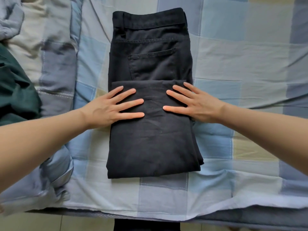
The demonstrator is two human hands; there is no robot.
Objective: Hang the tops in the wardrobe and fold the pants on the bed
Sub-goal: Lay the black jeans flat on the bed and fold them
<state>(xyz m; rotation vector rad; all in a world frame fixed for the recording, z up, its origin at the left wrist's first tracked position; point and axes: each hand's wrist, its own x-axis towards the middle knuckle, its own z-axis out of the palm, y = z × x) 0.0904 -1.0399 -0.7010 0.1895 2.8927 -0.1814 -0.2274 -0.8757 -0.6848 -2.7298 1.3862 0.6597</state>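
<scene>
From the head view, your left hand and right hand press flat, fingers spread and holding nothing, on the black pants, folded on the checked bed sheet. A dark green garment, perhaps a top, lies at the left.

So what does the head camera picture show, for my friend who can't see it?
Two open hands, the left hand and the right hand, press flat on black pants folded partway on a bed with a blue checked sheet. A dark green garment lies at the left edge.
</scene>
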